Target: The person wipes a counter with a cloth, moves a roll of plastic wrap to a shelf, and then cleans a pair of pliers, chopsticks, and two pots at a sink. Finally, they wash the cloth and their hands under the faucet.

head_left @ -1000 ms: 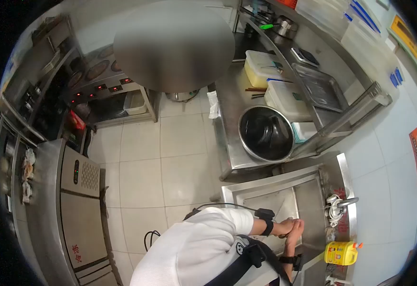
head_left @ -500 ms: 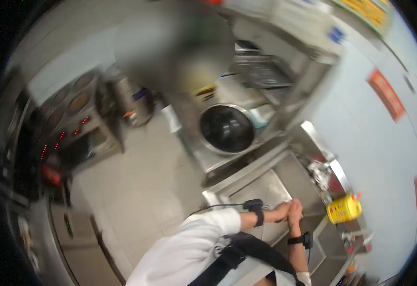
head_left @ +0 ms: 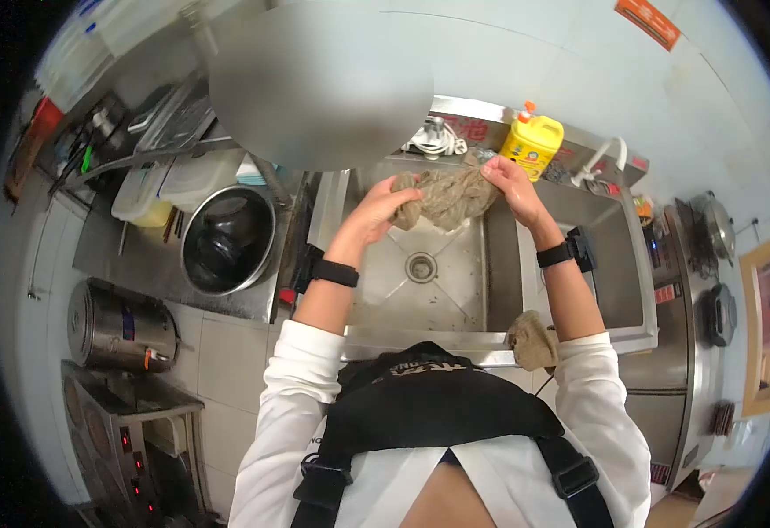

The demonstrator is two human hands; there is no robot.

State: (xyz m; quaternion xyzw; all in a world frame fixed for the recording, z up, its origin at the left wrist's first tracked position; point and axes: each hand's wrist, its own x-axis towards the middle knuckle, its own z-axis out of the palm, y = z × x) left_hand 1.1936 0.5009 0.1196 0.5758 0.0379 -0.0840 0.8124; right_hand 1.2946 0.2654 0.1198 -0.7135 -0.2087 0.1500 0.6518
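Note:
A wet-looking brown cloth [head_left: 448, 199] is stretched between my two hands, above the left basin of the steel sink [head_left: 420, 304]. My left hand [head_left: 383, 209] grips its left end, with the thumb on top. At the cloth's upper right corner, my right hand [head_left: 510, 187] pinches it between thumb and fingers. Below the cloth the basin's drain [head_left: 420, 267] shows. A second brown cloth [head_left: 533, 341] hangs over the sink's front edge, near my right forearm.
Behind the sink stand a yellow jug [head_left: 533, 145] and a white coiled cord [head_left: 436, 139]. A faucet [head_left: 601, 163] rises at the right basin. Left, a counter carries a steel bowl [head_left: 229, 239] and plastic containers [head_left: 200, 180]. A blurred patch covers the upper middle.
The view has swung round to face the sink squarely. My hands, earlier close together over the sink, are now apart with the brown cloth spread between them.

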